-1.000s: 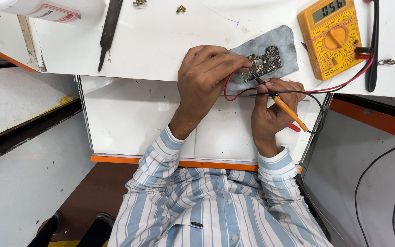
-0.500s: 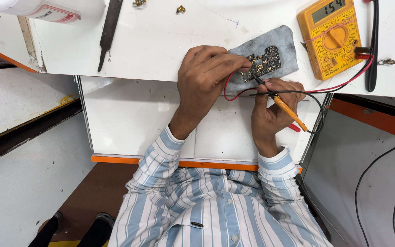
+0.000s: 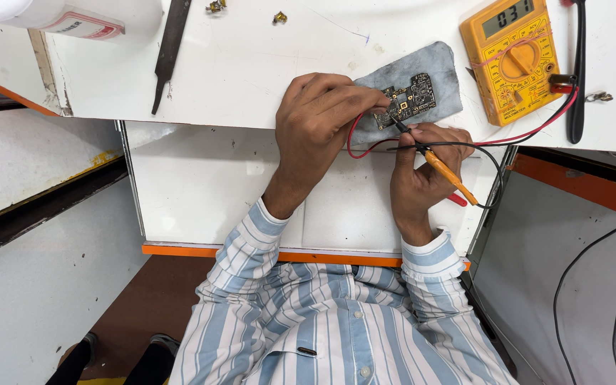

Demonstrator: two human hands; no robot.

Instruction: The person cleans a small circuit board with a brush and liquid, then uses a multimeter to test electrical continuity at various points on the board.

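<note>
Pinched pen-like in the right hand, a slim orange-handled test probe touches its tip to the small dark circuit board (on a grey cloth pad at the white table edge). Left hand fingers press the board's left end; whether they pinch anything I cannot tell. A yellow multimeter lies just right.

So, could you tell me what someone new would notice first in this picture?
Probably the yellow digital multimeter at the white bench's upper right. Next, the small dark circuit board lying on a grey cloth, where the left hand steadies it and the right hand presses an orange-handled probe against it.
</note>
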